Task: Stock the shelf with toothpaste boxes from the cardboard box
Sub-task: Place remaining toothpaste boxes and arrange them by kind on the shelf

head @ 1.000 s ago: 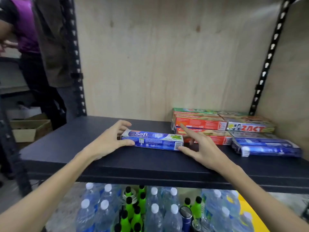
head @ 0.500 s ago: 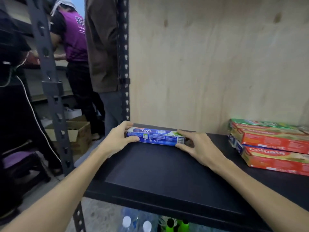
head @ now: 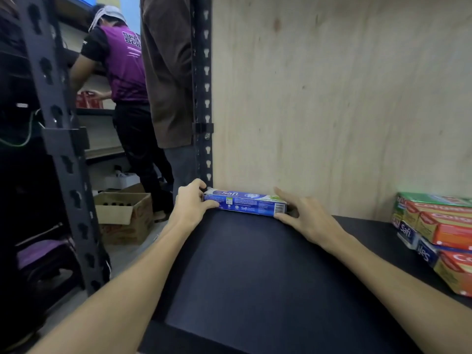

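A person holds a blue Safi toothpaste box (head: pixel 245 206) at both ends on a black shelf (head: pixel 255 277), with the box lying flat along the shelf's back edge and its left end at the back-left corner. It sits against the plywood back panel (head: pixel 332 98) and beside the black slotted metal upright (head: pixel 203 85). The left hand (head: pixel 191 205) grips the box's left end, thumb along the front face and fingers curled over the top. The right hand (head: pixel 304 218) pinches the right end, its thumb at the lower front corner near the barcode and its forefinger stretched along the back of the box against the panel.

At the shelf's right edge, well apart from the box, stands a stack of toothpaste boxes (head: pixel 439 231): red and yellow Colgate cartons, a green one on top at the back, and blue Safi cartons showing their ends underneath.

Past the shelf's left side, an open cardboard box (head: pixel 125 215) rests on the floor (head: pixel 122 254). Beyond it a person in a purple vest (head: pixel 122 65) and pale cap faces another set of shelves, a hand on a red pack, while a second person in a brown jacket (head: pixel 166 72) stands just behind the upright. A second dark slotted post (head: pixel 58 149) crosses the left of the view.
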The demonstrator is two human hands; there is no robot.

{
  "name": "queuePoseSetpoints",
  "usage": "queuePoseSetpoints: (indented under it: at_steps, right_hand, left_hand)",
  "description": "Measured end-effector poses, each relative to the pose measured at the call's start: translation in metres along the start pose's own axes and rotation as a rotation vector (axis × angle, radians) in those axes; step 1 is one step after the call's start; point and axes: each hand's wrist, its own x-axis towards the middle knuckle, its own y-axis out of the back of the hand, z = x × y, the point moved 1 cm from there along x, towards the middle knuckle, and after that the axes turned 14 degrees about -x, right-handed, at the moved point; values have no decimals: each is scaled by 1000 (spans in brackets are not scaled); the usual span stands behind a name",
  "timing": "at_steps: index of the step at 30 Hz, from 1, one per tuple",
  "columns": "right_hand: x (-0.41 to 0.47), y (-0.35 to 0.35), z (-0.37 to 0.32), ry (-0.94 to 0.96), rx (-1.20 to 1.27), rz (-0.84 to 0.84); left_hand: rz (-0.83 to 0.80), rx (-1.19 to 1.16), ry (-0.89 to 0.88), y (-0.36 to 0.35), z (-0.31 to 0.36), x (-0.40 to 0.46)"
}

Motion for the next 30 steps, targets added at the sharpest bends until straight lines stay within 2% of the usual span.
queuePoseSetpoints:
  at_steps: [6, 11, 22, 30]
  right_hand:
    - [20, -9, -6, -18, 70, 3]
    - [17, -7, -8, 17, 108, 32]
    - [16, -10, -1, -53, 117, 45]
    - [-7, 3, -1, -153, 104, 85]
  left_hand:
    - [60, -17, 48, 0, -9, 15]
    - [79, -29, 24, 2, -11, 16]
    - [17, 1, -31, 2, -13, 15]
    - [8, 40, 11, 4, -9, -2]
